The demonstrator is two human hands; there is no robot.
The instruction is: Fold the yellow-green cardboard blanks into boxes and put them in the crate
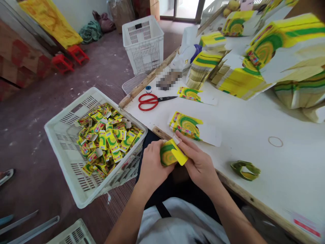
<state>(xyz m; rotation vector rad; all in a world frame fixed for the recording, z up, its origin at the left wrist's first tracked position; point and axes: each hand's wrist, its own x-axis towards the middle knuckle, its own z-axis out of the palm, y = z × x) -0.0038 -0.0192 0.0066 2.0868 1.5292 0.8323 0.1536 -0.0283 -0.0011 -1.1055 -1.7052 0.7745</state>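
Between my two hands is a small yellow-and-green cardboard box, held over my lap at the table's edge. My left hand wraps round its left side. The fingers of my right hand pinch the right end, where a yellow flap sticks out. Just beyond my fingers, a short stack of flat printed cartons lies on the white table. Red-handled scissors rest farther back, their tip close to another flat carton. A blue spool stands near the scissors.
At my left, a white plastic crate holds many small yellow boxes. Another white crate stands behind it. Bundles of flat cartons pile up on the table's far right. A green ring-shaped strip and a rubber band lie at right.
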